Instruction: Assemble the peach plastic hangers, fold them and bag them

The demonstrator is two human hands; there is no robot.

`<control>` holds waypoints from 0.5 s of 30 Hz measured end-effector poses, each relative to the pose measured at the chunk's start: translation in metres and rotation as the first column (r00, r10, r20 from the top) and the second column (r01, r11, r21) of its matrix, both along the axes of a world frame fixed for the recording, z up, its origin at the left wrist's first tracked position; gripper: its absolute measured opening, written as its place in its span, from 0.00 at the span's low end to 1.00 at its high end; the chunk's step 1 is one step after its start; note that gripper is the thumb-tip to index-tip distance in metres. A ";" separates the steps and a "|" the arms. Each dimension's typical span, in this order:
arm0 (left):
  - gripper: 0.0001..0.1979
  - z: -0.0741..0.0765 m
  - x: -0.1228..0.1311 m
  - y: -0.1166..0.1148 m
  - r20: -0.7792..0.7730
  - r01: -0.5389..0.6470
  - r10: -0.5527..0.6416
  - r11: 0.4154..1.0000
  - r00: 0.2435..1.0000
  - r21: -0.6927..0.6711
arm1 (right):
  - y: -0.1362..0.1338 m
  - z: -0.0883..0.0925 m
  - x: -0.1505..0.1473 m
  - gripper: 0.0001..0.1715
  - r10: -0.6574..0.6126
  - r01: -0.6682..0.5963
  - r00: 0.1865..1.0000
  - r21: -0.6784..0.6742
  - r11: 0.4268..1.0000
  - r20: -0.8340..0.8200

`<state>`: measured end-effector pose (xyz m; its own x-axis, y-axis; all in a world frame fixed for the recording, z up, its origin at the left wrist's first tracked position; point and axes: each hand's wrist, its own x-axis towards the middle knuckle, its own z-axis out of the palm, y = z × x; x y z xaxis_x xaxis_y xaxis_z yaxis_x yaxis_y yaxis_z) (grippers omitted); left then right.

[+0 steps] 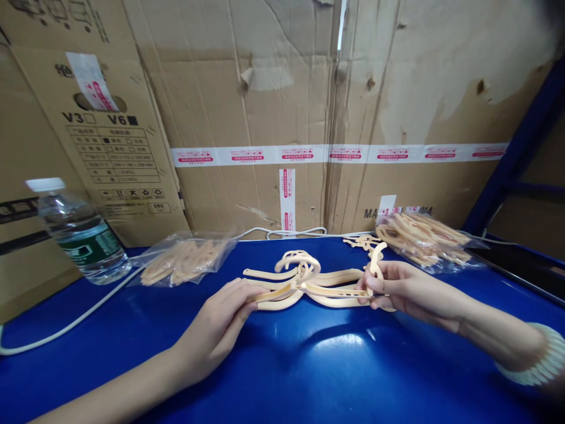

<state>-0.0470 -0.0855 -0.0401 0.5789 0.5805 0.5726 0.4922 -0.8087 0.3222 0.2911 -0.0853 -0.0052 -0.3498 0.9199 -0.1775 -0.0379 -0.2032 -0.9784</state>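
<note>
A beige plastic clothes hanger (326, 290) is stretched between my two hands above the blue table (282, 365). The fingers of my left hand (225, 315) are closed on its left arm. My right hand (408, 291) pinches the other end, where slots show along the arm. A small curved beige piece (378, 258) also sticks up from my right fingers. Just behind lie more beige hangers (269, 275), their curved hooks (304, 259) bunched in the middle. How the held hanger's centre joins cannot be made out.
Clear bags of beige parts lie at the left (185, 262) and at the right (424, 238). Small loose beige pieces (362, 240) rest at the back. A water bottle (88, 235) and a white cable (83, 315) are at left. Cardboard (247, 194) walls the far side.
</note>
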 end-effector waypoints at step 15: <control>0.14 0.001 0.001 -0.001 -0.025 -0.005 0.004 0.998 1.000 -0.062 | -0.002 -0.006 -0.004 0.28 -0.223 0.156 0.959 0.335 0.929 0.173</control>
